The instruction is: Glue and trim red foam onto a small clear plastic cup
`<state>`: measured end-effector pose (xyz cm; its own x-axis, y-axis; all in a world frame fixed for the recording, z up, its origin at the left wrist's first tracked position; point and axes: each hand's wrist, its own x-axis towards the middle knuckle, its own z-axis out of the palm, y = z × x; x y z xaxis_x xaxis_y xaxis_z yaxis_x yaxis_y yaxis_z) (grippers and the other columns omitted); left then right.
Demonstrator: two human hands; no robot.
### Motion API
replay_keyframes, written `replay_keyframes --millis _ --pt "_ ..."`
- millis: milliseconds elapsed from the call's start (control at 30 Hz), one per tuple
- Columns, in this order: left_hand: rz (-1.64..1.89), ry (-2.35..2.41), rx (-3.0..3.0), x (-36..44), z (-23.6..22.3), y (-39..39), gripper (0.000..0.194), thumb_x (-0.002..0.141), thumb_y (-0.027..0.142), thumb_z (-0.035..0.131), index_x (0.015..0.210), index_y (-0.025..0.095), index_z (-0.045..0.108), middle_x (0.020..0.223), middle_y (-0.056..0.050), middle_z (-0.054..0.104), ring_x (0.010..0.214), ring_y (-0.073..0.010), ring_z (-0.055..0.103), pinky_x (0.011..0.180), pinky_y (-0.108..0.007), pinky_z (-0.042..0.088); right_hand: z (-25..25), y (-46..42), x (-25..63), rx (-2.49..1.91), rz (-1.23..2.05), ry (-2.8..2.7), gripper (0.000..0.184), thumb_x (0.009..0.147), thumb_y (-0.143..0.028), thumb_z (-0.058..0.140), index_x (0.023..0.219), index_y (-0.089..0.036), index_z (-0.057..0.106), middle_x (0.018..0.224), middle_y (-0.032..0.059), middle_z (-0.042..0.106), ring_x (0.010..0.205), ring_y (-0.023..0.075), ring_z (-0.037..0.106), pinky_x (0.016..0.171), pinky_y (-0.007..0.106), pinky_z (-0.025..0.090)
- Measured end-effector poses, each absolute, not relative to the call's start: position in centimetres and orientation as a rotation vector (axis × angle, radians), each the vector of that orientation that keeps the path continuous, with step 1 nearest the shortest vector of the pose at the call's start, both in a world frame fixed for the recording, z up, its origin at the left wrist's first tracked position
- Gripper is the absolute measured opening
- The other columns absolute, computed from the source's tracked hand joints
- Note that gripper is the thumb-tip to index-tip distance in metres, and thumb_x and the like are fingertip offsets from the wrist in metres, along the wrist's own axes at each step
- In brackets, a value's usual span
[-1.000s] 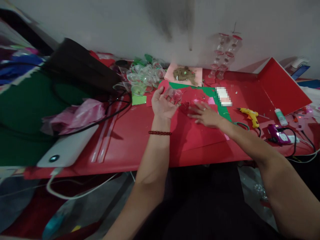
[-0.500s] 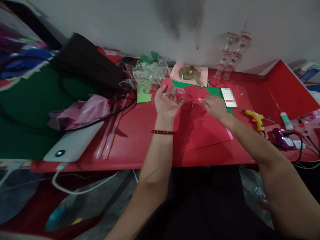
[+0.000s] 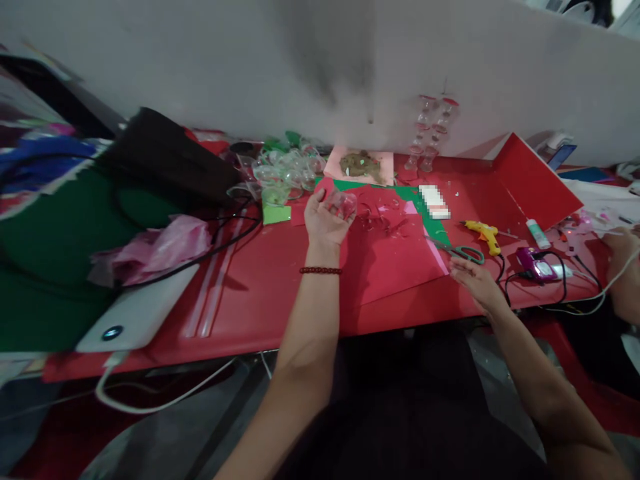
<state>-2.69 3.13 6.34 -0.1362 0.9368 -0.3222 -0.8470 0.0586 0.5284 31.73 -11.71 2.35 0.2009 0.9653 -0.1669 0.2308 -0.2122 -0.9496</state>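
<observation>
My left hand (image 3: 327,221), palm turned up, is closed around a clear plastic cup (image 3: 346,202) above the red paper. A rounded red paper piece (image 3: 326,186) shows at its thumb, and I cannot tell if it is joined to the cup. My right hand (image 3: 473,277) is open, fingers stretched out and nothing in them. Just beyond its fingertips lie green-handled scissors (image 3: 470,254), their blades over the edge of the red paper sheet (image 3: 390,260). Thin red paper scraps (image 3: 383,222) are scattered on that sheet.
A phone (image 3: 435,202), yellow glue gun (image 3: 484,234), white bottle (image 3: 538,234) and purple power socket (image 3: 535,263) lie to the right. Clear cups (image 3: 290,167) are piled at the back. Cables (image 3: 200,257) and a pink bag (image 3: 160,243) sit left. Another person's arm (image 3: 625,273) is far right.
My right hand has left the paper scraps, moving right and nearer to me, its fingers now spread. Scissors now show beside it. My left hand keeps the cup. The view has turned right.
</observation>
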Motion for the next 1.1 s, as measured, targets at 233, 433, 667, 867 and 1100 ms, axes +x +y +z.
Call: replay_keyframes --millis 233,433,667,867,1100 --pt "1.467 0.765 0.148 -3.4 5.5 3.7 0.021 0.080 0.043 0.066 0.093 0.027 0.062 0.079 -0.003 0.066 0.076 -0.0185 0.072 0.072 -0.029 0.056 3.0 -10.3 29.2 -1.612 1.204 -1.065 0.047 0.075 -0.037 0.084 0.116 -0.020 0.070 0.112 0.0119 0.079 0.091 0.0227 0.078 0.083 0.041 0.066" --pt "1.518 0.750 0.051 -3.9 5.2 4.0 0.025 0.085 0.046 0.061 0.100 0.025 0.061 0.087 -0.005 0.066 0.079 -0.0189 0.071 0.070 -0.029 0.055 4.5 -9.0 26.7 -1.742 1.331 -0.978 0.019 0.084 -0.022 0.078 0.097 -0.015 0.066 0.054 -0.0028 0.061 0.046 0.0089 0.054 0.041 0.015 0.035" --pt "1.538 0.705 0.034 -3.8 5.6 3.6 0.023 0.087 0.043 0.064 0.099 0.024 0.061 0.086 -0.005 0.065 0.079 -0.0201 0.071 0.070 -0.030 0.056 5.0 -7.6 24.5 -1.793 1.352 -1.025 0.019 0.090 -0.012 0.067 0.075 -0.018 0.056 0.047 -0.0004 0.060 0.037 0.0054 0.043 0.034 0.014 0.019" --pt "1.583 0.720 0.075 -3.4 6.0 3.3 0.020 0.090 0.041 0.058 0.097 0.023 0.062 0.085 -0.004 0.066 0.079 -0.0187 0.071 0.069 -0.029 0.055 4.4 -9.1 24.3 -1.691 1.376 -1.027 0.011 0.094 -0.015 0.059 0.101 -0.020 0.052 0.055 -0.0021 0.068 0.044 0.0120 0.061 0.041 0.016 0.039" --pt "1.655 0.811 0.166 -4.4 7.5 2.4 0.021 0.087 0.042 0.062 0.097 0.023 0.062 0.088 -0.004 0.065 0.072 -0.0167 0.066 0.068 -0.031 0.055 3.1 -11.2 27.8 -1.797 1.167 -1.425 0.020 0.096 -0.036 0.066 0.102 -0.017 0.066 0.060 -0.0009 0.066 0.048 0.0162 0.065 0.047 0.024 0.050"
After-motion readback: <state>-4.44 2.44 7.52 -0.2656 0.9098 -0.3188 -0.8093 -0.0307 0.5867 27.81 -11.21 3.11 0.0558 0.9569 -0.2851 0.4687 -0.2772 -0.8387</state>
